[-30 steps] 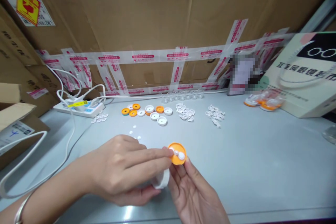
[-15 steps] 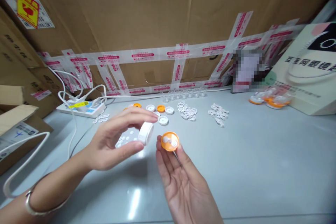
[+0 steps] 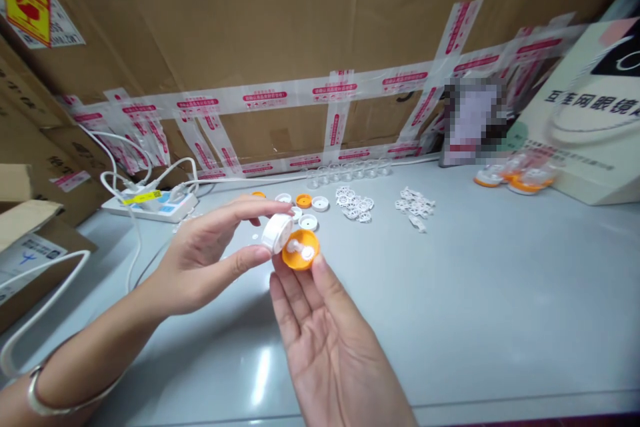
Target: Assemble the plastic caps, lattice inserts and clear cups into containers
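Observation:
Between thumb and fingers, my left hand [image 3: 210, 257] grips a round white plastic cap [image 3: 277, 234], tilted on its edge. My right hand [image 3: 330, 333], palm up, pinches a round orange cap [image 3: 301, 265] by its rim, its hollow side facing me. Small white parts [image 3: 307, 253], one of them toothed like a gear, lie inside the orange cap. The two caps are side by side, very close; whether they touch I cannot tell. Behind them on the table stand more white caps [image 3: 308, 222] and an orange cap [image 3: 303, 200].
White wheel-like pieces [image 3: 354, 204] and smaller white parts [image 3: 415, 207] lie in piles. Clear cups [image 3: 349, 173] line the back. Left is a power strip [image 3: 150, 205] with cables; right, orange-based clear assemblies [image 3: 530, 177] beside a paper bag [image 3: 585, 113]. A large carton [image 3: 300, 20] stands behind.
My right hand has brought the orange cap left and slightly up, close to the white cap. My left hand has moved slightly left and up, still holding the white cap.

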### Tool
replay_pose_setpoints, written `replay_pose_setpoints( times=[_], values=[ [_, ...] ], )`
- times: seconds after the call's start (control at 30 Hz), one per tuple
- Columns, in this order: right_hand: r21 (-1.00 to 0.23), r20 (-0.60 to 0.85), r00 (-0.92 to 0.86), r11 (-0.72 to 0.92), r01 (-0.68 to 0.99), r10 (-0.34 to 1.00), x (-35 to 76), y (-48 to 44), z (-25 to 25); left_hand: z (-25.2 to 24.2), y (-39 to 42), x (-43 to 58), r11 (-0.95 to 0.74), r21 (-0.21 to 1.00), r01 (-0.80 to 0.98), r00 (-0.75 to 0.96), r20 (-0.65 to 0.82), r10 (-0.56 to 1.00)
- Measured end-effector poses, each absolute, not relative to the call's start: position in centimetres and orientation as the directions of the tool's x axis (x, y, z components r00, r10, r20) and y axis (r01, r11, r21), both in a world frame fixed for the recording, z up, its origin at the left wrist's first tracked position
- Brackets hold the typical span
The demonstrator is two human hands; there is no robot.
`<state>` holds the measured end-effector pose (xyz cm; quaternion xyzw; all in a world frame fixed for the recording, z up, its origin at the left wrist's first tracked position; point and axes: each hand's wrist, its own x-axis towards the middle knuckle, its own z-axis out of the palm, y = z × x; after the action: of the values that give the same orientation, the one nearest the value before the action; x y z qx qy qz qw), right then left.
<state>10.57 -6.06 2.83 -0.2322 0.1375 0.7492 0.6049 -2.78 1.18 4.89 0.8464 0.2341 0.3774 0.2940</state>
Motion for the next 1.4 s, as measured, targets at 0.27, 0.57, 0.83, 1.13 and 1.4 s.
replay_pose_setpoints(
  times=[0.27, 0.57, 0.83, 1.13, 1.4],
  values=[
    [-0.085, -0.453, -0.165, -0.227, -0.970, 0.876, 10.26, -6.34, 2.68, 5.06, 1.34, -3.17, -0.774, 0.608, 0.179, 0.651, 0.516, 0.556],
    [-0.102, -0.416, -0.152, -0.212, -0.972, 0.897, 10.29, -6.22, 2.80, 5.11, 1.47, -3.43, -0.814, 0.543, 0.206, 0.685, 0.514, 0.516],
    [-0.115, -0.416, -0.144, -0.209, -0.971, 0.898, 10.31, -6.34, 2.63, 5.52, 1.71, -3.42, -0.824, 0.522, 0.218, 0.717, 0.487, 0.499],
    [-0.136, -0.414, -0.140, -0.214, -0.967, 0.899, 10.22, -6.21, 2.51, 5.65, 1.86, -3.49, -0.810, 0.539, 0.230, 0.749, 0.434, 0.501],
    [-0.126, -0.411, -0.137, -0.205, -0.971, 0.901, 10.29, -6.31, 2.75, 5.47, 1.87, -3.43, -0.798, 0.555, 0.232, 0.711, 0.463, 0.529]
  ],
)
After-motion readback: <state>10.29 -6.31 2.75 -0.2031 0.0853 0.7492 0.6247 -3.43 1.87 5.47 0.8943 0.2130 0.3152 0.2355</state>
